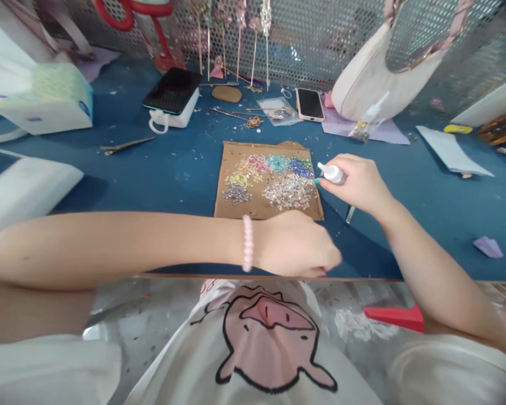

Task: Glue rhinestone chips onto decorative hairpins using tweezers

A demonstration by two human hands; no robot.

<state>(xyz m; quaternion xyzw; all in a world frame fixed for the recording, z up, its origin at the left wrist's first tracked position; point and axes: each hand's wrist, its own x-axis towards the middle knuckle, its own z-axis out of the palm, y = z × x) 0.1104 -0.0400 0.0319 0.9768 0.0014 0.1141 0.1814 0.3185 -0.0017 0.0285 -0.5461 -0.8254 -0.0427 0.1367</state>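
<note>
One bottle [334, 174], clasped in the right hand's [360, 181] fingers, pointing left, long axis nearly sideways! One board [236, 153] beside it; left hand [296, 243] curled, fingers hidden, can't tell.

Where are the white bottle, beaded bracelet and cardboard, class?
White bottle [334, 174], head view: wide part by the nozzle.
Beaded bracelet [248, 243], head view: the middle beads.
Cardboard [257, 203], head view: a bare patch.

I wore a white shirt [172, 374] with a pink pig [272, 360] drawn in black lines. My bead bracelet [248, 243] was pink, and one nail [316, 181] was green.
</note>
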